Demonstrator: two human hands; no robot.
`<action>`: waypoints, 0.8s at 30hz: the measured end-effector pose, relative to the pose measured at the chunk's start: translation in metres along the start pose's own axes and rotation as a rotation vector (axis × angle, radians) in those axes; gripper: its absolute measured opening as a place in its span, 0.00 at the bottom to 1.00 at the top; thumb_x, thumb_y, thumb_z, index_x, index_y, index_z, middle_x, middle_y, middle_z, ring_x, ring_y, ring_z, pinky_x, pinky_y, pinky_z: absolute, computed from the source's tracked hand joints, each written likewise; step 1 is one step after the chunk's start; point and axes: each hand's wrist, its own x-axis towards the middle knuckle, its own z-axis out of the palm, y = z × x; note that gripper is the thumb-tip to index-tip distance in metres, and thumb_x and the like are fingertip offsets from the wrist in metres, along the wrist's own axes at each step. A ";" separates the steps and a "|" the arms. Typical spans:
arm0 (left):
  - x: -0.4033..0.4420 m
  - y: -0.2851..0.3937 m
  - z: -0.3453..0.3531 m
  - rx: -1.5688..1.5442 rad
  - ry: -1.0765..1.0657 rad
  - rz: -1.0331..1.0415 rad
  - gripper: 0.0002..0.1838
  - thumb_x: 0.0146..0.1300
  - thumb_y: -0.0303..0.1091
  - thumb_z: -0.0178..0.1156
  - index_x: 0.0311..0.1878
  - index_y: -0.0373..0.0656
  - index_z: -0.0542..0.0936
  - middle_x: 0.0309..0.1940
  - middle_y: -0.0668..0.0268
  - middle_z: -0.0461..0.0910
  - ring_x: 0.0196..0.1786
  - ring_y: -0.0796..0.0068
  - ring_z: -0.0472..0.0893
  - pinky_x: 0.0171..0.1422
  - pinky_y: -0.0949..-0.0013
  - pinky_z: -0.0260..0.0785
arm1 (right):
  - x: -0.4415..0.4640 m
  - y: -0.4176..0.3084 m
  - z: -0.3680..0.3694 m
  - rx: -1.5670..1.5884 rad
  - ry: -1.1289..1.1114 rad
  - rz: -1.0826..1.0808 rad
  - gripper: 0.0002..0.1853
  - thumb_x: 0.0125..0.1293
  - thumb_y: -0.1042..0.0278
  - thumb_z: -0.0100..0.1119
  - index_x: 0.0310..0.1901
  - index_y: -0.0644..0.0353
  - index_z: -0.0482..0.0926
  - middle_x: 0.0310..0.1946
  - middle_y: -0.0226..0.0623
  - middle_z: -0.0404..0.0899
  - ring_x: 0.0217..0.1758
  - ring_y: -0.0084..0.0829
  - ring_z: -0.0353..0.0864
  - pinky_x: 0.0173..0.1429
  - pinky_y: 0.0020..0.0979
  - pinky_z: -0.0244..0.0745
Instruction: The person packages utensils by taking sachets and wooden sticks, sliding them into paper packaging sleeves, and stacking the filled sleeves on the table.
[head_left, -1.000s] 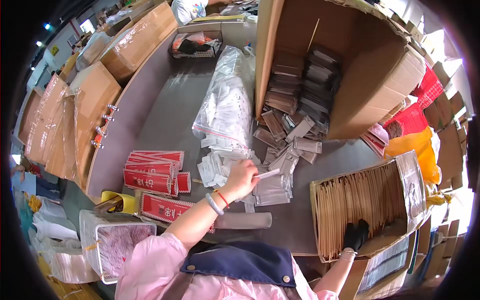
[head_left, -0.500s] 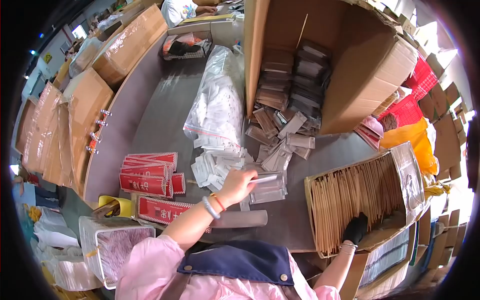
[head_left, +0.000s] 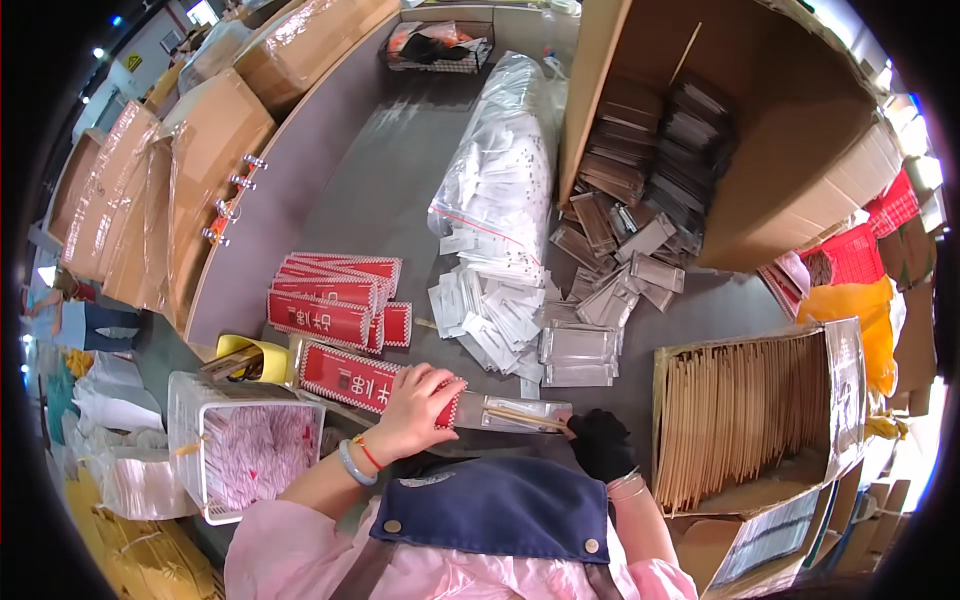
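Two hands: both low at the near edge of the grey tabletop [head_left: 350,210], just in front of the body.
Left hand [head_left: 415,405]: bare, half closed, fingers bent over the right end of a red sleeve [head_left: 345,378]; whether it grips or only presses cannot be told.
Right hand [head_left: 600,447]: in a black glove, fingers drawn together on the right end of some wooden sticks [head_left: 525,416].
Wooden sticks: lengthwise along a clear packet [head_left: 545,408], between the hands; whether they lie inside or on top is unclear.
Progress: sticks and packet are together, seemingly midway through one set; no packet can be made out as finished.
Red sleeves [head_left: 335,300]: a fanned stack beyond the left hand; whether filled cannot be told.
White packets [head_left: 488,312]: a loose heap at the mouth of a plastic bag [head_left: 505,150].
Clear packets [head_left: 580,355]: many unused by the look of them, spilling from a large carton [head_left: 790,170].
Stick box [head_left: 846,385]: right of the gloved hand, well stocked with upright sticks.
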 end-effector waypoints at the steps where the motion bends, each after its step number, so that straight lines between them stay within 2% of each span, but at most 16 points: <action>1: -0.002 -0.003 0.007 -0.003 0.003 -0.007 0.37 0.36 0.42 0.80 0.55 0.45 0.80 0.53 0.64 0.76 0.59 0.54 0.70 0.66 0.52 0.60 | 0.005 0.000 0.004 -0.002 -0.005 -0.006 0.16 0.60 0.61 0.65 0.52 0.45 0.83 0.31 0.36 0.79 0.37 0.41 0.79 0.40 0.43 0.74; 4: 0.005 0.004 0.025 -0.043 0.045 0.056 0.39 0.35 0.42 0.80 0.56 0.43 0.79 0.54 0.63 0.75 0.59 0.55 0.70 0.66 0.51 0.60 | 0.023 -0.013 0.020 0.104 0.016 -0.089 0.16 0.60 0.62 0.64 0.51 0.45 0.84 0.30 0.37 0.80 0.37 0.40 0.79 0.41 0.42 0.73; 6: 0.016 0.015 0.032 -0.026 0.042 0.070 0.38 0.36 0.42 0.79 0.56 0.42 0.79 0.54 0.63 0.75 0.58 0.55 0.70 0.65 0.52 0.61 | 0.038 -0.022 0.030 0.339 0.268 -0.240 0.14 0.61 0.64 0.64 0.49 0.46 0.84 0.28 0.37 0.80 0.38 0.42 0.79 0.41 0.42 0.74; 7: 0.019 0.016 0.032 -0.007 0.037 0.082 0.38 0.37 0.42 0.79 0.55 0.41 0.79 0.53 0.63 0.75 0.58 0.56 0.71 0.65 0.53 0.62 | 0.037 -0.012 0.030 0.335 0.271 -0.245 0.14 0.61 0.64 0.64 0.49 0.46 0.84 0.28 0.37 0.80 0.38 0.42 0.79 0.41 0.42 0.74; 9: 0.022 0.015 0.028 0.014 0.059 0.104 0.37 0.38 0.41 0.78 0.55 0.40 0.79 0.53 0.63 0.75 0.58 0.57 0.71 0.64 0.55 0.63 | 0.023 0.018 0.030 0.213 0.254 -0.022 0.11 0.61 0.69 0.63 0.46 0.50 0.85 0.31 0.39 0.81 0.40 0.43 0.80 0.45 0.43 0.75; 10: 0.022 0.014 0.031 0.008 0.049 0.103 0.37 0.39 0.41 0.78 0.56 0.41 0.78 0.52 0.63 0.75 0.57 0.57 0.71 0.63 0.55 0.63 | 0.020 0.019 0.031 0.289 0.208 0.132 0.09 0.60 0.73 0.63 0.43 0.55 0.84 0.36 0.41 0.81 0.42 0.45 0.81 0.48 0.41 0.76; 11: 0.021 0.012 0.034 0.004 0.037 0.104 0.36 0.39 0.41 0.77 0.56 0.41 0.78 0.52 0.62 0.75 0.56 0.58 0.71 0.62 0.55 0.64 | 0.021 0.014 0.038 0.289 0.200 0.132 0.09 0.60 0.73 0.63 0.43 0.55 0.84 0.36 0.41 0.81 0.42 0.45 0.81 0.48 0.41 0.76; 13: 0.025 0.012 0.042 0.013 0.018 0.122 0.36 0.42 0.42 0.77 0.56 0.41 0.78 0.52 0.62 0.75 0.55 0.58 0.72 0.61 0.56 0.64 | 0.039 -0.028 0.043 0.704 0.255 0.134 0.06 0.58 0.76 0.68 0.37 0.63 0.83 0.34 0.41 0.81 0.41 0.39 0.83 0.47 0.37 0.77; 14: 0.028 0.013 0.044 0.028 0.005 0.144 0.35 0.44 0.43 0.76 0.57 0.42 0.78 0.52 0.62 0.75 0.55 0.58 0.72 0.59 0.56 0.65 | 0.045 -0.043 0.048 0.826 0.113 0.120 0.13 0.56 0.75 0.72 0.42 0.64 0.81 0.38 0.40 0.81 0.43 0.35 0.83 0.48 0.34 0.77; 15: 0.030 0.016 0.042 0.035 0.005 0.145 0.35 0.44 0.43 0.76 0.57 0.42 0.78 0.52 0.62 0.75 0.55 0.58 0.72 0.59 0.56 0.65 | 0.053 -0.058 0.050 1.002 0.071 -0.003 0.17 0.55 0.70 0.70 0.46 0.61 0.79 0.43 0.46 0.79 0.46 0.47 0.82 0.50 0.39 0.76; 17: 0.033 0.019 0.034 0.016 0.064 0.134 0.33 0.48 0.44 0.73 0.58 0.43 0.77 0.51 0.62 0.75 0.54 0.59 0.73 0.56 0.57 0.65 | 0.052 -0.061 0.030 0.958 0.121 0.062 0.19 0.52 0.68 0.73 0.46 0.60 0.79 0.43 0.44 0.78 0.47 0.46 0.80 0.50 0.41 0.75; 19: 0.036 0.014 0.040 0.091 0.131 0.178 0.33 0.50 0.43 0.70 0.61 0.44 0.76 0.50 0.63 0.75 0.54 0.61 0.72 0.56 0.58 0.65 | 0.046 -0.039 0.003 0.386 0.321 -0.026 0.23 0.49 0.64 0.76 0.46 0.59 0.78 0.41 0.42 0.77 0.46 0.45 0.76 0.50 0.43 0.72; 20: 0.038 0.013 0.038 0.098 0.059 0.222 0.34 0.49 0.41 0.70 0.62 0.44 0.75 0.50 0.63 0.74 0.54 0.61 0.72 0.56 0.60 0.64 | 0.045 -0.034 0.010 0.341 0.346 0.119 0.24 0.49 0.61 0.77 0.45 0.59 0.76 0.38 0.40 0.75 0.45 0.45 0.74 0.49 0.44 0.71; 21: 0.039 0.013 0.037 0.102 -0.021 0.273 0.35 0.48 0.40 0.70 0.62 0.44 0.74 0.50 0.64 0.74 0.54 0.62 0.72 0.56 0.61 0.64 | 0.041 -0.030 0.019 0.342 0.335 0.115 0.24 0.49 0.61 0.77 0.45 0.59 0.76 0.38 0.40 0.75 0.45 0.45 0.74 0.49 0.44 0.71; 23: 0.042 0.013 0.040 0.061 -0.076 0.240 0.38 0.44 0.38 0.72 0.63 0.41 0.73 0.51 0.64 0.74 0.55 0.62 0.71 0.58 0.62 0.64 | 0.039 -0.026 0.028 0.343 0.440 0.296 0.23 0.49 0.61 0.77 0.42 0.60 0.75 0.37 0.41 0.75 0.44 0.46 0.74 0.49 0.45 0.71; 24: 0.043 0.012 0.041 0.042 -0.037 0.254 0.31 0.51 0.35 0.65 0.60 0.38 0.74 0.49 0.63 0.75 0.53 0.62 0.72 0.56 0.62 0.65 | 0.041 -0.027 0.036 0.299 0.456 0.251 0.22 0.50 0.63 0.76 0.39 0.61 0.73 0.38 0.43 0.74 0.45 0.46 0.74 0.49 0.45 0.71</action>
